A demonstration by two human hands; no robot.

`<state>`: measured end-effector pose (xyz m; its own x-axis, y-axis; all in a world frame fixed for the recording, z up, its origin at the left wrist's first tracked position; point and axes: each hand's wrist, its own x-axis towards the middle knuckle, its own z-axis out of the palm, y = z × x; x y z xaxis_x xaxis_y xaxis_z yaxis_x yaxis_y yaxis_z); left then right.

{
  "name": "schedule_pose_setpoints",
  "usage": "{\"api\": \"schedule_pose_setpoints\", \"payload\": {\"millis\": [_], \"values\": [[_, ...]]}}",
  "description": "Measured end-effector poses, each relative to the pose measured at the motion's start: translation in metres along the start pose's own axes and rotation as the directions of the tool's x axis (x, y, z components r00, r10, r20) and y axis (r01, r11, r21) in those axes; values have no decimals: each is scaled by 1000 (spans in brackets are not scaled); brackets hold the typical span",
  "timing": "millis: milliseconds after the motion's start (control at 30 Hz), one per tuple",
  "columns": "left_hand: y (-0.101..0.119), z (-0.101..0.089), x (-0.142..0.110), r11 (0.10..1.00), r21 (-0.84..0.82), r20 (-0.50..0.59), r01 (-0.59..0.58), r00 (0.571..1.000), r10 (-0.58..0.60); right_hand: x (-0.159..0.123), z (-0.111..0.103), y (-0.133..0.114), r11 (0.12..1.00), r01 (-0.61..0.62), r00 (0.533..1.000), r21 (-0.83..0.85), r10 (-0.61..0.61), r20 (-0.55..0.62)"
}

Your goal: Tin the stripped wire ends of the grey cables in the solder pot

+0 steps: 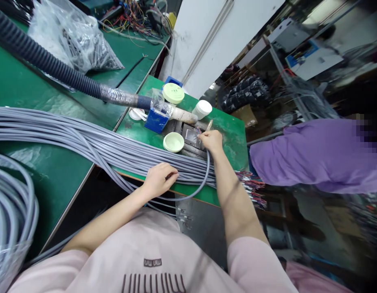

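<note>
My right hand (211, 141) is closed in a pinch on the end of a grey cable (207, 171), whose thin bare wires point over a small metal pot with a shiny, silvery surface (192, 135). From that hand the cable curves down and back to the left. My left hand (160, 179) rests at the near edge of a thick bundle of grey cables (130, 156). Its fingers are curled in, and whatever they may hold is hidden. Beside the pot stands an open pale green tub (174, 142) with a light substance inside.
A ribbed hose (75, 75) ends above the pot, next to a blue box (157, 120). Behind are a yellow-green lid (173, 93) and a white jar (202, 109). Coiled cable (11, 207) lies at left. A person in a purple top (316, 154) is at right.
</note>
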<state>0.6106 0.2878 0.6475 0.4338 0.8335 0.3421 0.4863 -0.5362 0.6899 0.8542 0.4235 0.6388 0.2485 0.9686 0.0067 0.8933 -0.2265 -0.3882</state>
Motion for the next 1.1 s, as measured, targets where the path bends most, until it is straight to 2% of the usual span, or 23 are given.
{"api": "schedule_pose_setpoints", "payload": {"millis": [100,167,267,433,533,633,800,933,1000,1100], "values": [[0,0,0,1000,5,6,6,1000,-6,-10,-16,-11,982,105,994,154,-105,-7],[0,0,0,1000,11,13,10,1000,-10,-19,-25,-25,937,202,978,284,-209,-6],[0,0,0,1000,15,17,9,1000,-10,-32,-29,-50,887,308,940,345,-339,33],[0,-1,0,1000,16,20,7,1000,-8,-43,-21,-85,905,396,893,153,-418,166],[-1,0,-1,1000,22,22,11,1000,-11,-45,-15,-95,915,403,894,13,-396,208],[-2,0,-1,999,33,16,11,1000,-12,-46,-11,-99,919,390,901,-56,-369,228],[-1,0,-1,1000,20,12,1,1000,-1,-45,-14,-94,920,389,905,-46,-373,204],[0,-1,-1,1000,22,19,9,1000,-10,-36,-28,-69,930,359,926,83,-366,91],[0,-1,-1,1000,29,25,11,1000,-12,-28,-33,-52,953,284,957,109,-289,29],[0,-1,0,1000,29,17,1,1000,-1,-16,-30,-28,989,125,992,84,-126,4]]}}
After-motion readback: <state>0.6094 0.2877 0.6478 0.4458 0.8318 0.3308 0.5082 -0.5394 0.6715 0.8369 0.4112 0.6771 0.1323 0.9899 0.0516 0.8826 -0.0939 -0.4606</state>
